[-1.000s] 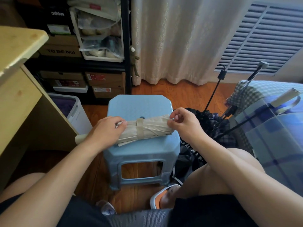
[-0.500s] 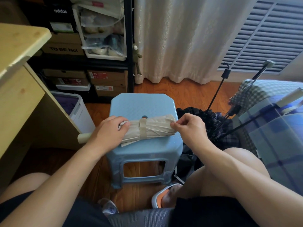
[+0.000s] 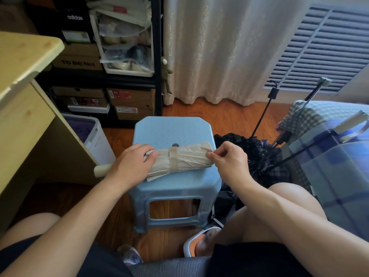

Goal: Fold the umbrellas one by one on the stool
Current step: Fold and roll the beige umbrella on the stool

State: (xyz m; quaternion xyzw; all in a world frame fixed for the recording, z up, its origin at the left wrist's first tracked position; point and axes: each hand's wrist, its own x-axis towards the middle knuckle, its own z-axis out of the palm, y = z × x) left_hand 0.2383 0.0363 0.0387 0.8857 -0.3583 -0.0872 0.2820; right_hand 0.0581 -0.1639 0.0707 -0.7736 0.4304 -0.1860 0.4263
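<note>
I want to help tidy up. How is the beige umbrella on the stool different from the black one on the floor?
The beige umbrella is rolled tight with its strap closed; the black umbrella is loose and crumpled, its shaft sticking up. The beige one lies on the blue stool, held by both hands; the black one sits untouched beside it. Both are umbrellas.

A lived-in room of a home, likely a bedroom: cream patterned curtains (image 3: pixel 215 47) hang to the orange wooden floor (image 3: pixel 225 116), a black metal shelf (image 3: pixel 158 56) is stacked with brown cardboard shoe boxes (image 3: pixel 129 96), and blue plaid bedding (image 3: pixel 335 166) lies beside a pale wooden tabletop (image 3: pixel 26 54).
</note>
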